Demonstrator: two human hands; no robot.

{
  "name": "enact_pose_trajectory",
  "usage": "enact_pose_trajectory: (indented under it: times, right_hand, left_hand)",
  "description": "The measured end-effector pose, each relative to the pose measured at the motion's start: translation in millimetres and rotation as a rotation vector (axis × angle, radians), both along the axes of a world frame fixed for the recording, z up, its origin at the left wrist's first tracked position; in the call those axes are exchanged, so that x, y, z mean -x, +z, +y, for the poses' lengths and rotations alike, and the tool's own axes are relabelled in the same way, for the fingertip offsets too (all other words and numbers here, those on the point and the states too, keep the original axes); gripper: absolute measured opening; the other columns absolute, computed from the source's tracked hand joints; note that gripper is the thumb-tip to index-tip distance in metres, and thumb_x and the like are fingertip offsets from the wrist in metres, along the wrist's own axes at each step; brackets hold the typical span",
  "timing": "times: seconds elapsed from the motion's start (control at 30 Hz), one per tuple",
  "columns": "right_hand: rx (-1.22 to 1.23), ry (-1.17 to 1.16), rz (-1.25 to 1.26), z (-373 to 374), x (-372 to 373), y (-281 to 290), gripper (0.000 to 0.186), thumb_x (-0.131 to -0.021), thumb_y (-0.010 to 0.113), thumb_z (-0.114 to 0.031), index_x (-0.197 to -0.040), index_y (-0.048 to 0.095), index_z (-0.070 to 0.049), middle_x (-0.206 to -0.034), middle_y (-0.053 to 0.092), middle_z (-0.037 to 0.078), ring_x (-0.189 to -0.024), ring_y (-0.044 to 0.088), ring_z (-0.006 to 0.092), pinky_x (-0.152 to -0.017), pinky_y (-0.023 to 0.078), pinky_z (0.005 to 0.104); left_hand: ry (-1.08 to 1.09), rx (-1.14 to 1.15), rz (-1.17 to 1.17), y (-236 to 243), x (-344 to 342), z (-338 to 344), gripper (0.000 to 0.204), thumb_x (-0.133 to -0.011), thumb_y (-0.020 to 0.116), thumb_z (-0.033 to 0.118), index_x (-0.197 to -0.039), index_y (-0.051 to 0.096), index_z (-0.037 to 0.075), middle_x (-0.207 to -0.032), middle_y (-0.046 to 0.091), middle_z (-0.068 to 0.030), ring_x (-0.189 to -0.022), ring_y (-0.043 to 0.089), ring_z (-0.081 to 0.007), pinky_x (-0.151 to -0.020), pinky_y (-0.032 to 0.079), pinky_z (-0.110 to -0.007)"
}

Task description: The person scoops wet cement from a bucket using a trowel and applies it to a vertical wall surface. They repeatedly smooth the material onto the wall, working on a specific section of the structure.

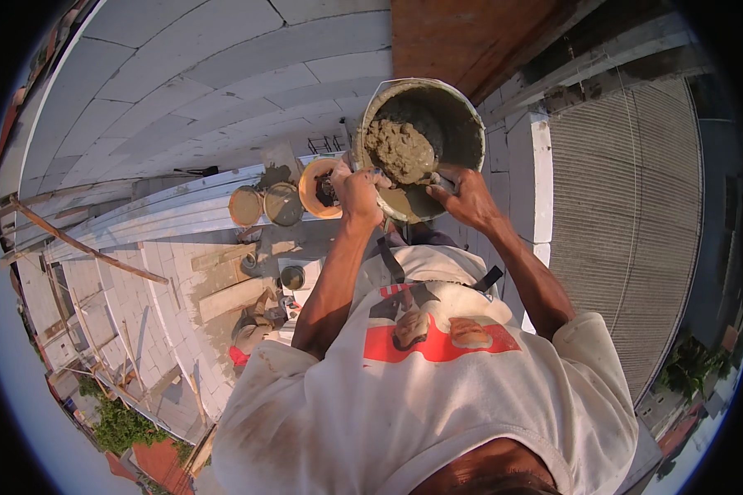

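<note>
A grey bucket [462, 115] with wet mortar [400, 148] inside is held up at the top middle, tilted so that I look into it. My left hand [357, 194] is closed on the lower left of its rim. My right hand [465, 198] grips the lower right of the rim, with its fingers at the edge of the mortar. Just left of my left hand, on a lower level, is an orange bucket [309, 196] with dark contents, partly hidden by that hand. Two more round containers [244, 206] [281, 204] stand beside it.
A pale block wall [206, 66] fills the upper left, beside a brown panel [454, 33]. Wooden poles [91, 239] cross the left side. Far below, another person [256, 330] is among boards and blocks. A ledge [541, 181] and corrugated roof [619, 231] lie to my right.
</note>
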State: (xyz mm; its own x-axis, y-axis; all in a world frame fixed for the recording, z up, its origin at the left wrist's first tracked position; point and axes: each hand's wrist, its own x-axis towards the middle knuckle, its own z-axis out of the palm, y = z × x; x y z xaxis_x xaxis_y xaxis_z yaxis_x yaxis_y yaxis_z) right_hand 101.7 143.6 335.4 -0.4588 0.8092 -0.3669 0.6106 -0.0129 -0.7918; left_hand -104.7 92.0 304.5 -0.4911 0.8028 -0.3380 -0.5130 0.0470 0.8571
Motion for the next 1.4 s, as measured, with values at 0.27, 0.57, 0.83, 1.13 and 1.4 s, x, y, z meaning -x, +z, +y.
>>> enact_pose_trajectory:
  times: [0.27, 0.57, 0.83, 1.13, 1.4]
  right_hand:
    - [-0.018, 0.058, -0.121, 1, -15, 28, 0.034, -0.090, 0.073, -0.023, -0.113, 0.072, 0.003, -0.097, 0.074, 0.026, -0.092, 0.074, 0.0399, -0.086, 0.056, 0.0440]
    - [-0.172, 0.115, 0.011, 27, -42, 150, 0.038, -0.092, 0.074, -0.027, -0.111, 0.071, 0.006, -0.088, 0.073, 0.022, -0.075, 0.071, 0.0275, -0.071, 0.056, 0.0426]
    - [0.033, 0.013, 0.601, 142, -64, 333, 0.028, -0.104, 0.062, -0.026, -0.098, 0.065, 0.002, -0.070, 0.060, 0.003, -0.049, 0.056, 0.0061, -0.037, 0.043, 0.0198]
    - [-0.168, -0.149, 0.956, 245, -144, 373, 0.035, -0.110, 0.049, -0.031, -0.111, 0.062, 0.001, -0.069, 0.052, -0.003, -0.049, 0.050, 0.0022, -0.041, 0.044, 0.0178]
    - [-0.634, 0.008, -0.058, 78, -86, 184, 0.032, -0.094, 0.072, -0.031, -0.105, 0.070, -0.001, -0.076, 0.067, 0.010, -0.057, 0.065, 0.0193, -0.049, 0.053, 0.0358]
  left_hand:
    - [0.104, 0.094, -0.289, -8, 7, -3, 0.031, -0.067, 0.055, -0.010, -0.095, 0.060, 0.002, -0.082, 0.060, -0.0075, -0.072, 0.061, -0.0244, -0.069, 0.055, -0.037]
    - [0.050, 0.144, -0.504, -84, 20, -15, 0.049, -0.076, 0.050, -0.001, -0.123, 0.060, 0.004, -0.113, 0.064, -0.0123, -0.104, 0.067, -0.0353, -0.093, 0.057, -0.055]
    - [0.136, 0.170, -0.456, -86, 29, -52, 0.054, -0.074, 0.051, -0.001, -0.127, 0.058, 0.000, -0.121, 0.062, -0.0172, -0.104, 0.066, -0.0392, -0.087, 0.059, -0.056]
    - [0.169, 0.416, -0.290, -76, 21, -64, 0.052, -0.059, 0.057, -0.010, -0.112, 0.059, -0.006, -0.106, 0.063, -0.0173, -0.089, 0.068, -0.0399, -0.076, 0.059, -0.056]
    - [0.188, 0.243, -0.228, -31, 13, -52, 0.053, -0.060, 0.056, -0.012, -0.112, 0.061, -0.002, -0.106, 0.065, -0.0115, -0.090, 0.066, -0.0295, -0.078, 0.056, -0.041]
